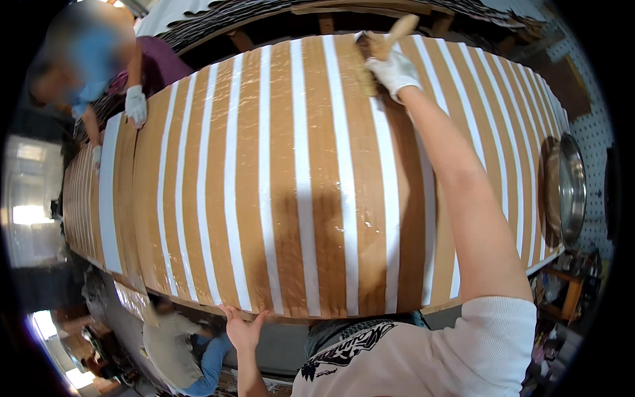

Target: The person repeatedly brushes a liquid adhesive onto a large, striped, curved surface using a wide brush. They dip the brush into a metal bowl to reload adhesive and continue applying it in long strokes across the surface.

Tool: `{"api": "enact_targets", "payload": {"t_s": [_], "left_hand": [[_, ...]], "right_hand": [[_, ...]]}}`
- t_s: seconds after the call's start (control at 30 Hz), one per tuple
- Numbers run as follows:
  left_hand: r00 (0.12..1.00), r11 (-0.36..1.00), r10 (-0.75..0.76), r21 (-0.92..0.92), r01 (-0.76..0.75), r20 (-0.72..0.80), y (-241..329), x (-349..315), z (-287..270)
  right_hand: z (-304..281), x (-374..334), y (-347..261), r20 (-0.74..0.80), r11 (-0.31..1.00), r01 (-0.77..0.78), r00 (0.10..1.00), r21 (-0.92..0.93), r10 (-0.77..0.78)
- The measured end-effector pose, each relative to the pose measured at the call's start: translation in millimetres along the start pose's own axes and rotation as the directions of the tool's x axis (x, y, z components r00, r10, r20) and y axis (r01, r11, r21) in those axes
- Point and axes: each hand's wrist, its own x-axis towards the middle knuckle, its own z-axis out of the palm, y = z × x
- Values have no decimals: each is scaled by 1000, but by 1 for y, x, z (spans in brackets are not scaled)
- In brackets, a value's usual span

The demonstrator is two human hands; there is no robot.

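A wide table top (284,198) is covered with long brown paper strips laid side by side, white gaps between them, and the surface looks wet and glossy. My right hand (393,69), in a white glove, reaches to the far edge and grips the wooden handle of a broad brush (370,56) whose bristles rest on a brown strip. My left hand (243,329) is bare and holds the near edge of the table, fingers curled over it.
A person in a blue top leans over the far left end, a white-gloved hand (136,106) on the strips. A shiny metal bowl (570,188) sits at the right end. Another person (173,347) crouches below the near edge. Pegboard wall on the right.
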Motion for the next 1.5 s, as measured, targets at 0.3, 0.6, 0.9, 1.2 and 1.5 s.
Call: {"api": "enact_targets", "payload": {"t_s": [0.3, 0.6, 0.9, 1.2, 1.5], "left_hand": [[998, 998, 47, 33, -46, -32, -7, 3, 10], [991, 990, 117, 82, -112, -59, -24, 7, 24], [997, 992, 64, 105, -67, 33, -16, 6, 14], [997, 992, 67, 100, -71, 40, -24, 14, 15], [995, 997, -14, 78, 6, 97, -58, 42, 29]], "right_hand": [[-187, -94, 225, -410, 837, -529, 801, -141, 437], [-265, -241, 234, 149, 318, -346, 848, 883, 509], [-238, -401, 187, -178, 891, 26, 977, -452, -119], [-214, -445, 220, 278, 738, 402, 915, -542, -294], [-300, -425, 243, 462, 929, -315, 865, 193, 197]]}}
